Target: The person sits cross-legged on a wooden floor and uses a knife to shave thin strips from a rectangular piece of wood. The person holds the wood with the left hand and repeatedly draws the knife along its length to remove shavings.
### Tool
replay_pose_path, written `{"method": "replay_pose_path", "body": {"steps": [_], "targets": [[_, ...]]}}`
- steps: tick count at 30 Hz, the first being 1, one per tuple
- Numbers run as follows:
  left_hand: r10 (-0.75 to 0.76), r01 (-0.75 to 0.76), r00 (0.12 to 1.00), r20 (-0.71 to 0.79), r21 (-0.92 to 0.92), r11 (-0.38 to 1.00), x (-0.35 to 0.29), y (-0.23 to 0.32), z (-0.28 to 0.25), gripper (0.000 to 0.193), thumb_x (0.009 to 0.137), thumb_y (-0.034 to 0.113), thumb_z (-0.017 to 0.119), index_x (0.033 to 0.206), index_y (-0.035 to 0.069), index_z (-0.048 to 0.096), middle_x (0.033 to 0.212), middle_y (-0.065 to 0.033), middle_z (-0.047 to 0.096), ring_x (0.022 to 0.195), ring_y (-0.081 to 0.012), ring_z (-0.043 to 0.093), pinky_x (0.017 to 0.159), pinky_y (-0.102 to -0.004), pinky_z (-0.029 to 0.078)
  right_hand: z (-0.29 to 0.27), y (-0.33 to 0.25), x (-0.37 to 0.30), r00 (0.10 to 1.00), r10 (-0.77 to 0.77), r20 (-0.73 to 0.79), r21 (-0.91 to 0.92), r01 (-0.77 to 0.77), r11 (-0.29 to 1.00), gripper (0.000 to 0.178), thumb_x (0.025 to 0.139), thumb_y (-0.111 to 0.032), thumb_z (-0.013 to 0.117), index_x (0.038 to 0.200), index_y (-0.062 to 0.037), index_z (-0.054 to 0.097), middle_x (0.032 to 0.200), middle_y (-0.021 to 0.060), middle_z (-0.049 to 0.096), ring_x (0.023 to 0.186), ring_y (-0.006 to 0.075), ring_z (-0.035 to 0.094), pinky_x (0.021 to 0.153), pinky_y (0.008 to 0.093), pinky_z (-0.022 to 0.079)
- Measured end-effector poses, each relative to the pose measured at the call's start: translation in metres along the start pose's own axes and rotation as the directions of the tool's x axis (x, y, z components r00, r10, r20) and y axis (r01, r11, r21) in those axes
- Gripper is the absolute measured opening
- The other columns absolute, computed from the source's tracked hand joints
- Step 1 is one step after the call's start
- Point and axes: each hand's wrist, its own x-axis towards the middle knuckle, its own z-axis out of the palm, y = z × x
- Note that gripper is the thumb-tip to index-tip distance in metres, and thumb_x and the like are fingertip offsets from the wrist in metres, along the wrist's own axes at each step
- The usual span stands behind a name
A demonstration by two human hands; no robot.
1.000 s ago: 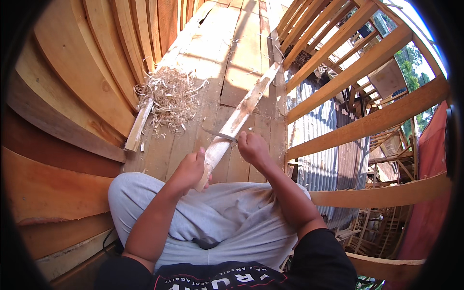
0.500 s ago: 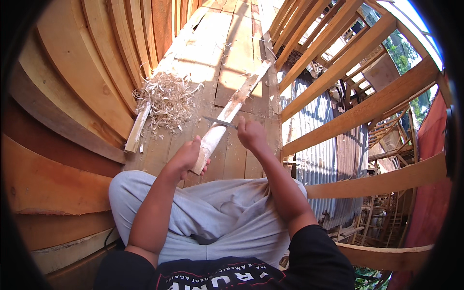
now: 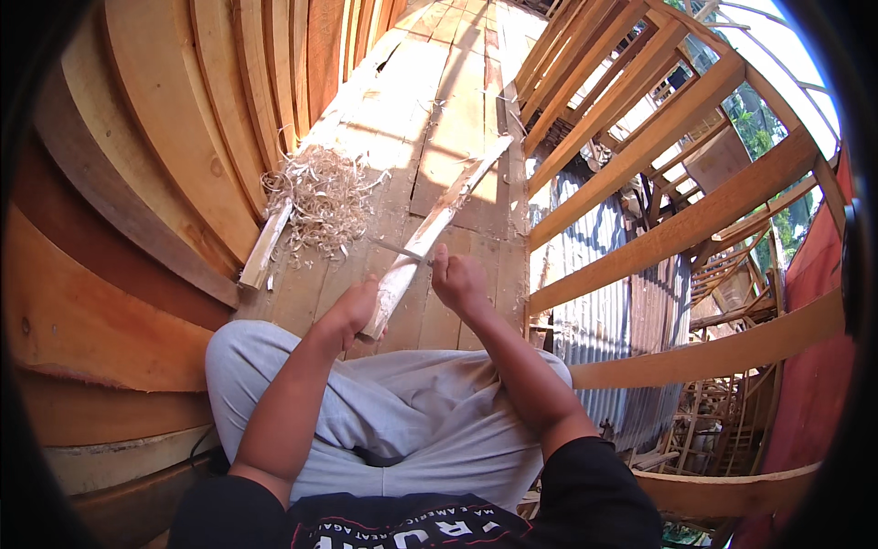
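Observation:
A long, pale length of wood slants away from me over the plank floor, partly stripped to white and brownish farther along. My left hand is closed round its near end. My right hand grips the handle of a knife, thumb on top. The blade lies across the wood, a little beyond my left hand, its tip sticking out past the left side. Most of the handle is hidden inside my fist.
Curly wood shavings are heaped at the left, over a short pale stick. Upright boards wall the left side. A slatted wooden railing runs along the right, with corrugated metal sheets beyond it. My crossed legs are close below my hands.
My right hand and the knife have moved down along the wood toward my left hand. The wood's far end sits slightly lower in view, and the whole view has shifted a little.

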Motion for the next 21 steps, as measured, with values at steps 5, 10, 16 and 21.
{"method": "replay_pose_path", "body": {"steps": [5, 10, 16, 21], "targets": [[-0.033, 0.034, 0.999, 0.011, -0.091, 0.995, 0.010, -0.009, -0.008, 0.055, 0.103, 0.048, 0.025, 0.102, 0.002, 0.054, 0.062, -0.0081, 0.056, 0.045, -0.0185, 0.056, 0.040, -0.0346, 0.049, -0.002, 0.005, 0.012, 0.997, -0.015, -0.074, -0.019, 0.014, 1.000, 0.054, 0.095, -0.031, 0.040, 0.056, 0.0002, 0.060, 0.059, 0.0269, 0.056, 0.059, 0.0470, 0.058, 0.061, 0.0545, 0.046], [0.029, -0.024, 0.996, -0.086, 0.054, 0.998, -0.016, 0.011, 0.026, 0.051, 0.103, 0.049, 0.028, 0.098, 0.005, 0.053, 0.060, -0.0059, 0.054, 0.044, -0.0163, 0.056, 0.037, -0.0317, 0.044, -0.019, 0.003, 0.017, 0.991, -0.109, -0.075, -0.078, 0.103, 0.992, 0.052, 0.094, -0.029, 0.042, 0.055, -0.0002, 0.060, 0.057, 0.0253, 0.056, 0.055, 0.0447, 0.058, 0.058, 0.0537, 0.046], [0.011, -0.013, 0.999, -0.040, -0.035, 0.999, -0.010, 0.008, 0.017, 0.052, 0.103, 0.050, 0.027, 0.098, 0.005, 0.053, 0.060, -0.0066, 0.053, 0.044, -0.0180, 0.055, 0.036, -0.0330, 0.041, -0.007, 0.001, 0.020, 0.994, -0.093, -0.065, -0.119, 0.085, 0.989, 0.051, 0.093, -0.028, 0.043, 0.054, -0.0004, 0.060, 0.057, 0.0249, 0.057, 0.054, 0.0443, 0.058, 0.058, 0.0536, 0.046], [-0.051, 0.048, 0.998, -0.026, -0.107, 0.993, -0.008, -0.001, 0.024, 0.050, 0.103, 0.047, 0.027, 0.099, 0.004, 0.052, 0.059, -0.0067, 0.053, 0.042, -0.0186, 0.053, 0.036, -0.0333, 0.040, -0.016, 0.022, 0.032, 0.990, -0.074, -0.117, -0.091, 0.064, 0.994, 0.053, 0.094, -0.029, 0.040, 0.054, 0.0013, 0.059, 0.053, 0.0247, 0.054, 0.048, 0.0431, 0.056, 0.055, 0.0524, 0.046]]}}
